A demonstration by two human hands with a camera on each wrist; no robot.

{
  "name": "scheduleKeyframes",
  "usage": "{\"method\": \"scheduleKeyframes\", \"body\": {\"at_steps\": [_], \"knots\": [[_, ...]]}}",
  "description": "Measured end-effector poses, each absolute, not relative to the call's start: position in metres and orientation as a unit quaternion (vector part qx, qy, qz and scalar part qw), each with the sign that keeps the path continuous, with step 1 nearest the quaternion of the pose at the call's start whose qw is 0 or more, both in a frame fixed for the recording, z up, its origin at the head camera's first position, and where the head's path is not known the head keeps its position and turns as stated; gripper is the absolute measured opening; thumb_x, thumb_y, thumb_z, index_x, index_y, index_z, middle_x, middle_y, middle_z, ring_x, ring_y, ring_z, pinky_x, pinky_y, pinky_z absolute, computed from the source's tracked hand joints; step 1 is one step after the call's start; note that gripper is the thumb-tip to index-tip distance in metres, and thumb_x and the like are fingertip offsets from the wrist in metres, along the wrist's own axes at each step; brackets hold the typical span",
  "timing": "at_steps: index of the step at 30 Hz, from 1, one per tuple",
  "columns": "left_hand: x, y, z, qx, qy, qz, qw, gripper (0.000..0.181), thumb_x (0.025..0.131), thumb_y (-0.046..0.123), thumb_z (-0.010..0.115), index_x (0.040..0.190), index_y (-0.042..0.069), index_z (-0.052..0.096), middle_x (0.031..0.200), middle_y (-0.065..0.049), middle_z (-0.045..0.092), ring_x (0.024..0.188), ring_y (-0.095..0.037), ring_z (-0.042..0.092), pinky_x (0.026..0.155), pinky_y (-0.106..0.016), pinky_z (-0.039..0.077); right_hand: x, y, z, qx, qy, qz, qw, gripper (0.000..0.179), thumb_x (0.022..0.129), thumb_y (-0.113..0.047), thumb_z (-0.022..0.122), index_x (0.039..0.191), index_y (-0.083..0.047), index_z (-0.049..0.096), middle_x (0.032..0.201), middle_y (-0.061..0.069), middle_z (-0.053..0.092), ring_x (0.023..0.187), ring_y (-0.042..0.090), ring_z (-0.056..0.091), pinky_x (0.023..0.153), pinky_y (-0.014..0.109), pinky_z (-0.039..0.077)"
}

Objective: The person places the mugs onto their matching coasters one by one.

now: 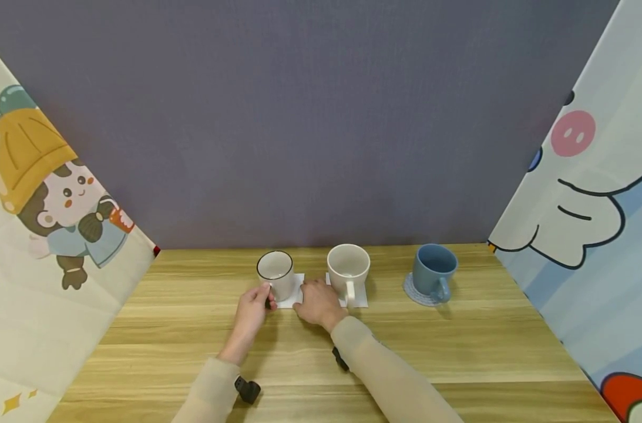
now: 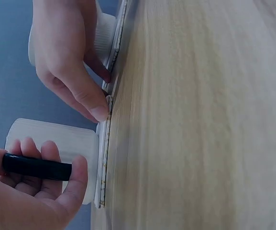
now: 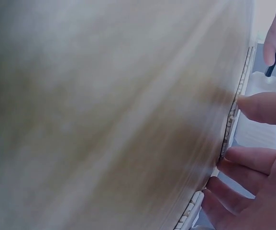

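Observation:
My left hand grips the black handle of a white mug with a dark rim. The mug stands upright on a square white coaster. At that coaster's right side is my right hand. In the right wrist view, its thumb and a finger hold the coaster's edge, spread along it. The other fingertips reach close to the neighbouring white coaster, which bears a plain white mug with its handle toward me.
A blue mug stands on a round blue-grey coaster to the right. Behind the mugs rises a grey panel. The wooden table lies between printed side curtains.

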State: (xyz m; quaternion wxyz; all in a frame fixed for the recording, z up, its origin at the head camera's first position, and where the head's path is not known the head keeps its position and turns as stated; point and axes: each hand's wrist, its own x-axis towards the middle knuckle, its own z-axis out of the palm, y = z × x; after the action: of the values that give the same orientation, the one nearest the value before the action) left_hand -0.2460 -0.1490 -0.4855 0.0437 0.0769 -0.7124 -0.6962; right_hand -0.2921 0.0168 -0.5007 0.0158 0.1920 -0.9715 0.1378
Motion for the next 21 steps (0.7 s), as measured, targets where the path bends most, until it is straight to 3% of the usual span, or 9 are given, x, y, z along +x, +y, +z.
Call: {"method": "scheduleKeyframes", "body": {"at_steps": [15,21], "knots": [[-0.2478,-0.1417,-0.4872,0.063,-0.725,-0.685,0.029,0.037,0.109,0.022,0.047,0.091,-0.008,0.059,0.082,-0.006,0.057,0.073,-0.013,0.058,0.075,-0.031,0.055,-0.2922,0.0160,-0.5014,0.191,-0.970,0.146,0.025,0.035,0.086,-0.037,0.073,0.106,-0.008,0.074,0.108,0.004,0.069,0.104,0.027,0.061,0.089,0.043,0.052],[-0.2518,-0.1401,-0.4904,0.047,-0.731,-0.680,0.028,0.039,0.109,0.020,0.046,0.089,-0.010,0.059,0.079,-0.007,0.058,0.072,-0.015,0.059,0.079,-0.039,0.057,-0.2941,0.0151,-0.5013,0.184,-0.971,0.152,0.024,0.034,0.086,-0.037,0.075,0.105,-0.009,0.075,0.106,0.004,0.070,0.103,0.026,0.061,0.088,0.043,0.052]]}}
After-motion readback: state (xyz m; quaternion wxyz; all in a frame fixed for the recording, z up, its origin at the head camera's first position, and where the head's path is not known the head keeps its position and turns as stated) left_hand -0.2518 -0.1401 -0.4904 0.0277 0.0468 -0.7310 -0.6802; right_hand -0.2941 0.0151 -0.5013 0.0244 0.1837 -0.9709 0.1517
